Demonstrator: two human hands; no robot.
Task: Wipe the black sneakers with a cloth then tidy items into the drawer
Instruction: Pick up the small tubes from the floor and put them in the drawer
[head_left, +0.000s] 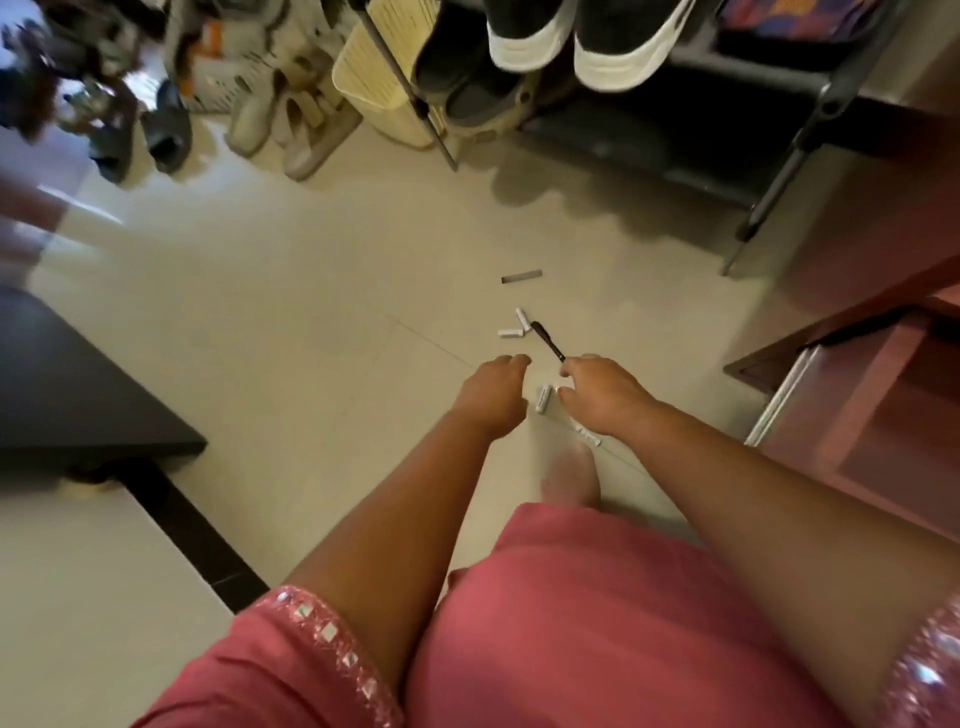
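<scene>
Black sneakers (582, 36) with white soles sit on a dark shoe rack at the top. On the floor lie several small white batteries (519, 327), a grey bar (521, 277) farther off, and more batteries (543, 399) between my hands. My right hand (602, 397) pinches the end of a thin black pen-like tool (548, 340). My left hand (493, 395) hovers beside it with fingers curled down, and whether it holds anything is hidden. An open reddish wooden drawer (852, 415) is at the right.
A dark low table (78, 405) stands at the left. Slippers and shoes (291, 130) crowd the far floor next to a cream basket (379, 67). The rack's metal leg (769, 208) stands near the drawer. My foot (571, 478) is below my hands.
</scene>
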